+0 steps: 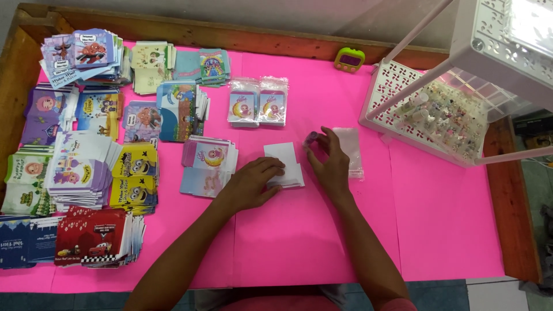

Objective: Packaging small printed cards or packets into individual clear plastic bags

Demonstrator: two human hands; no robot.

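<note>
Pink table cover (322,230) spreads under everything, wooden frame (173,26) round it. Big white lattice rack (403,86) sits well right of the right fingers, w/ a clear tray of tiny bottles (449,115) inside. Left of the left fingers: lots of card stacks (86,161), cartoon prints, purple, yellow, red, blue. Nearest stack, pink-blue cards (207,164), lies just beside the left wrist side. Above both hands, two small bagged packs (258,102), apart from the fingers. Green timer (349,59) far up top.

Now the hands. Left hand (253,184) lies flat, fingers together, pressing down on white cards (283,164); fingertips rest on the lower part of that little pile. Right hand (331,164) just right of the cards, fingers curled, tips pinched on a small purple-capped vial (311,138) at the cards' upper right corner. Clear plastic sleeve (350,151) lies right behind the right fingers, partly hidden by them.
</note>
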